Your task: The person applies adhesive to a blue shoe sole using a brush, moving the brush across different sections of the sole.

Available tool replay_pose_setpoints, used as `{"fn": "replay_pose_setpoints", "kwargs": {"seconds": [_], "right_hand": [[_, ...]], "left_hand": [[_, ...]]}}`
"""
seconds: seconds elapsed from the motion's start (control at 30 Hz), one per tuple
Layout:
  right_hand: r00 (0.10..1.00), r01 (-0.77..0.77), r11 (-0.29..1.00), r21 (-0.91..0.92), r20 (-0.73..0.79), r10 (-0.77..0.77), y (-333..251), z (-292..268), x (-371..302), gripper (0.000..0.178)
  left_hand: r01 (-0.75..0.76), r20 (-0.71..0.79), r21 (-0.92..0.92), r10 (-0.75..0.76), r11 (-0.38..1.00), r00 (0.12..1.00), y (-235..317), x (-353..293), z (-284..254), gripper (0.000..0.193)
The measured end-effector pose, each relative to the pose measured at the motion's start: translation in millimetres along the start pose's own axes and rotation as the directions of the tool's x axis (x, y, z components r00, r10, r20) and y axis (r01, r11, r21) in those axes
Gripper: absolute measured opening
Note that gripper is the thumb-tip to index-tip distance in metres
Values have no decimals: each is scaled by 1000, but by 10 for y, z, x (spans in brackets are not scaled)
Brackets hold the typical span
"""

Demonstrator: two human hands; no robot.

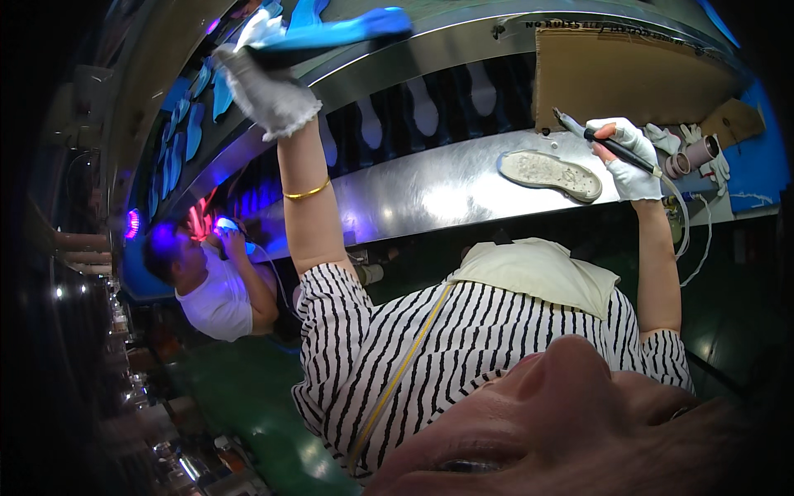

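My left hand (pixel 269 95), in a pale work glove, reaches up to the far left over the conveyor. It is closed on one end of a long blue shoe sole (pixel 343 31); motion smears both, and the fingertips are hard to make out. On the right, my right hand (pixel 630 157), in a white glove with bare fingertips, grips a black-handled brush (pixel 622 150). A pale tube trails from the brush's rear end, and its dark tip points up and left. Below that tip, a beige shoe sole (pixel 550 174) lies on the shiny metal ledge (pixel 430 186), touched by neither hand.
Several blue soles (pixel 194 131) lie on the conveyor at the left. Further soles (pixel 423 107) stand in a row behind the ledge. A cardboard sheet (pixel 620 78), tape rolls (pixel 701 150) and spare gloves occupy the right. A co-worker (pixel 227 289) sits at the left.
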State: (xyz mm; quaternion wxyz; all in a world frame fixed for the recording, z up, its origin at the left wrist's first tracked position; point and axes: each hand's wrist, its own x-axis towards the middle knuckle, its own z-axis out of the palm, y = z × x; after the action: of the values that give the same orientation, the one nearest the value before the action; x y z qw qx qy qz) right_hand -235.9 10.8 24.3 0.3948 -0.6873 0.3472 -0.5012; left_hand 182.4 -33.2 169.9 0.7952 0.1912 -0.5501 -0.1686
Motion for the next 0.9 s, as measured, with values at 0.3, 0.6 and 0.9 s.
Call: {"fn": "replay_pose_setpoints", "kwargs": {"seconds": [0.3, 0.6, 0.9], "right_hand": [[983, -183, 972, 145, 56, 176, -194, 371, 21, 19], [999, -35, 966, 256, 35, 27, -297, 611, 232, 18], [991, 43, 986, 164, 117, -62, -377, 780, 179, 16]], "left_hand": [[822, 572, -559, -668, 107, 476, -250, -1418, 349, 71], [813, 293, -576, -906, 87, 304, -67, -2216, 1093, 87], [688, 164, -721, -945, 82, 284, -400, -2473, 1231, 82]]}}
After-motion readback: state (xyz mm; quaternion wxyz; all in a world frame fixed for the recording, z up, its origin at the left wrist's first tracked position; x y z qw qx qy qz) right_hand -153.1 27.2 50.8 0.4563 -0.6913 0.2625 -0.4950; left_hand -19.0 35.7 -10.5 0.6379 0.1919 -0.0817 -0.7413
